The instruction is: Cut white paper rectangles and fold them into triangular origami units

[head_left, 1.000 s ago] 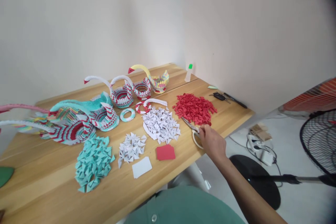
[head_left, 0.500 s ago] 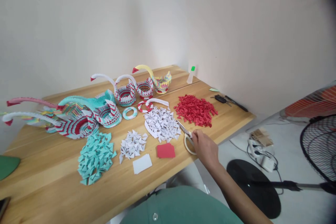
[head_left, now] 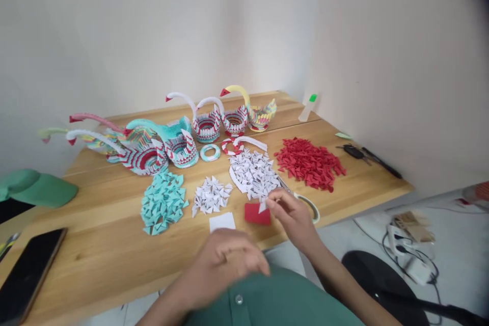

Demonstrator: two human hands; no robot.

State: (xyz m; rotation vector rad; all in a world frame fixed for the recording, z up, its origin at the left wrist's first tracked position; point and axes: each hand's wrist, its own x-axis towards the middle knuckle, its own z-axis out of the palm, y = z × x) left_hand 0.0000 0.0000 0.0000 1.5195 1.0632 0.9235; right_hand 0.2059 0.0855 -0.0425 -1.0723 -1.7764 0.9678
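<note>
My right hand (head_left: 288,211) pinches a small white folded paper piece (head_left: 263,207) above the red paper stack (head_left: 257,214). My left hand (head_left: 229,257), curled and blurred, hangs over the table's front edge; whether it holds anything is unclear. Just beyond it lies a white paper stack (head_left: 222,221). A large pile of white folded pieces (head_left: 254,173) is behind my right hand, with a smaller white pile (head_left: 211,195) to its left. Scissors (head_left: 308,206) lie partly hidden behind my right hand. Red pieces (head_left: 309,162) and teal pieces (head_left: 163,202) form two more piles.
Several paper swans (head_left: 206,126) and a teal-white ring (head_left: 210,152) stand or lie at the back. A phone (head_left: 30,275) and green cap (head_left: 42,188) are at the left. Keys (head_left: 353,152) and a black pen (head_left: 382,163) lie near the right wall.
My right hand has left the scissors and now pinches a white piece. My left hand has come into view. The view has shifted left, showing the phone and more of the cap.
</note>
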